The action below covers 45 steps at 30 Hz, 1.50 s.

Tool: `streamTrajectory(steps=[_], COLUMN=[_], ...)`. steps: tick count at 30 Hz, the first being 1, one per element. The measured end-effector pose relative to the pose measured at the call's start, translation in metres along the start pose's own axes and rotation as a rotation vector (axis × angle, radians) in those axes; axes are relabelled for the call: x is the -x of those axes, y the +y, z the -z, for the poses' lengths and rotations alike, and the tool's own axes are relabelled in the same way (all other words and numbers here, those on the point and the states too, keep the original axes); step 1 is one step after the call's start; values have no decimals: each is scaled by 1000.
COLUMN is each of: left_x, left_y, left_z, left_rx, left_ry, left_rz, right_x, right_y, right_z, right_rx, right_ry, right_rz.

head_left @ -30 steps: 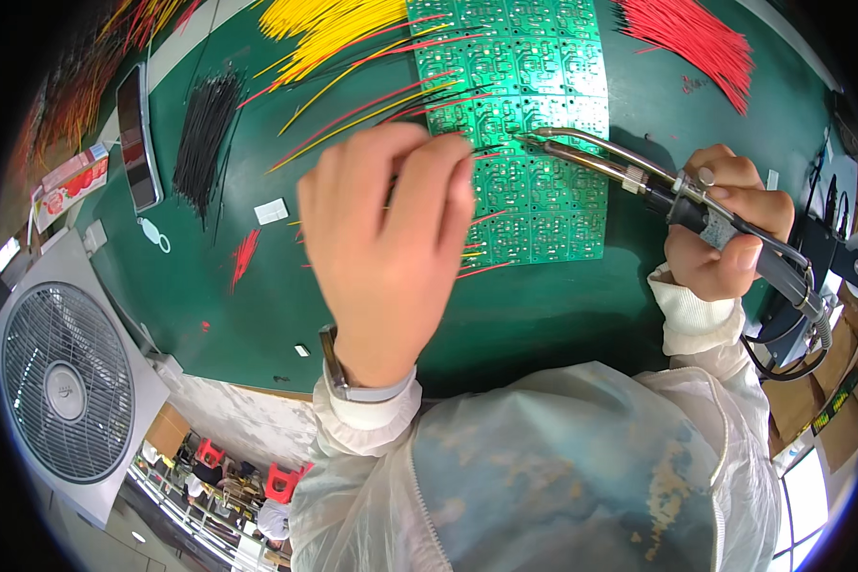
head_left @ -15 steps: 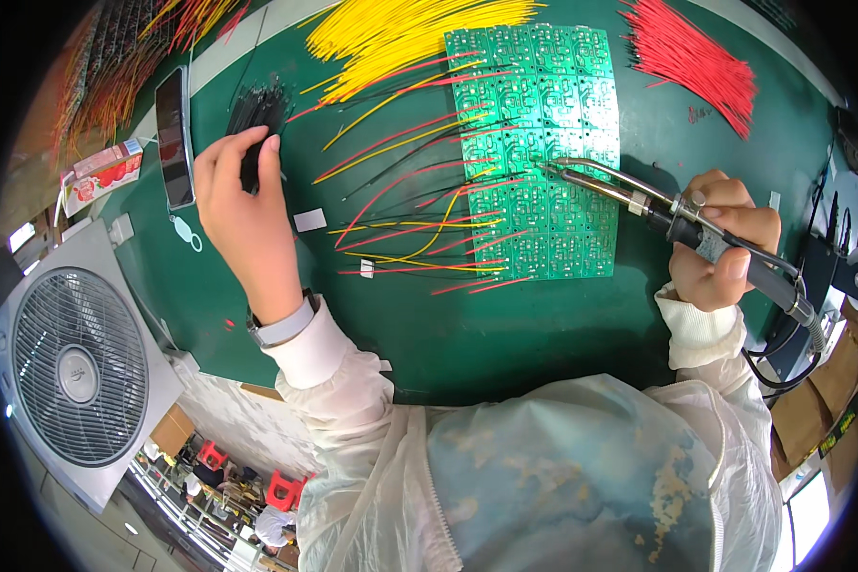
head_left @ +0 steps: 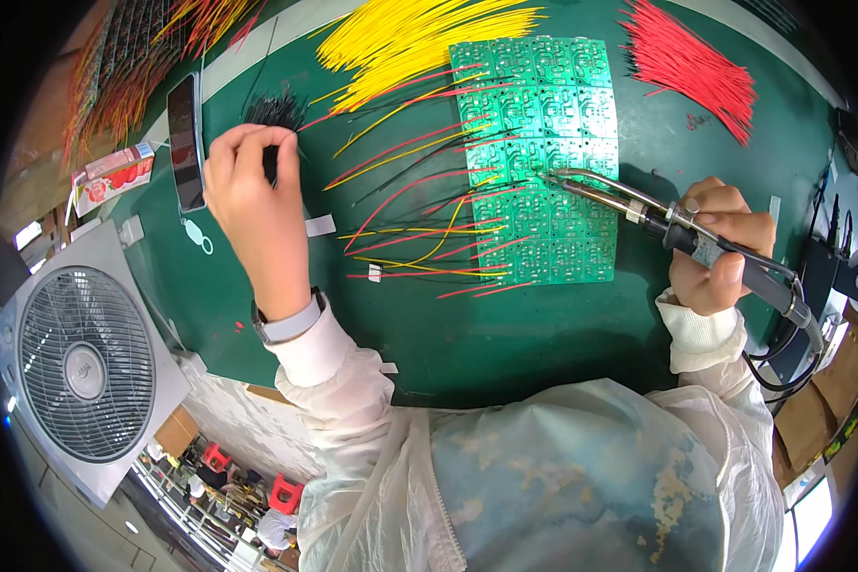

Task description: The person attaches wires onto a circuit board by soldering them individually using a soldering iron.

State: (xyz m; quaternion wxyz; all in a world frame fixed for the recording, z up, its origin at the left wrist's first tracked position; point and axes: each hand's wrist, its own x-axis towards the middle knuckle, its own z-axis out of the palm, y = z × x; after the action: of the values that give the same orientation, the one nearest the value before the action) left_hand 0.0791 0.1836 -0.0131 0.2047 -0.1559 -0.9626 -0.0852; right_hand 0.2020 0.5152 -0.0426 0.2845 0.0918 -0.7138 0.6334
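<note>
L hand (head_left: pixel 257 181) has fingers drawn together at the black wire bundle (head_left: pixel 278 108); can't tell if a strand is pinched, b/c the tips are hidden. R hand (head_left: pixel 720 246) is closed round a soldering iron (head_left: pixel 677 232), feed tube (head_left: pixel 601 177) alongside, tip over mid-panel. Green PCB panel (head_left: pixel 582 114) sits on the green bench top (head_left: pixel 505 334), btwn the hands; tip-to-pad contact not confirmable at this res. Risk 1: if tip is hot & dwells, poss. lifted pad or solder bridge, given tight pad spacing. Risk 2: red, yellow & blk wires fan off the panel's L side twd L hand, several crossing; L cuff (head_left: pixel 305 343) passing low could snag them, straining joints or dragging the panel. Risk 3: blk strands lie close-packed, so a hurried pinch could lift more than one. Further out: yellow wire pile (head_left: pixel 381 48) adj. to panel's top-L, so colours could get mixed; red wire pile (head_left: pixel 686 71) lies apart, upper R. Smartphone (head_left: pixel 186 143) is just L of L hand, poss. knocked by a wide swing. Iron's cord (head_left: pixel 814 334), far R: a catch there could jerk the tip.
</note>
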Motion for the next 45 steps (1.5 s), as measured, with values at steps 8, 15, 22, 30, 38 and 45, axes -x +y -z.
streamTrajectory(steps=[8, 15, 22, 30, 38, 45], left_x=[21, 54, 57, 54, 55, 55], left_y=[60, 125, 124, 124, 122, 122], left_z=[45, 24, 19, 14, 11, 10], left_rx=[621, 750, 715, 683, 692, 687], left_ry=[-3, -334, -304, -239, -228, -221], left_rz=[368, 7, 6, -76, -77, -91], right_x=[1, 15, 22, 16, 16, 15], right_y=[-5, -15, -16, -13, -11, -10], right_z=[4, 16, 21, 16, 12, 11], right_rx=[-60, -137, -174, -190, -181, -179], right_ry=[-79, -92, -93, -214, -227, -248], right_rz=[-16, -36, -29, 21, 40, 49])
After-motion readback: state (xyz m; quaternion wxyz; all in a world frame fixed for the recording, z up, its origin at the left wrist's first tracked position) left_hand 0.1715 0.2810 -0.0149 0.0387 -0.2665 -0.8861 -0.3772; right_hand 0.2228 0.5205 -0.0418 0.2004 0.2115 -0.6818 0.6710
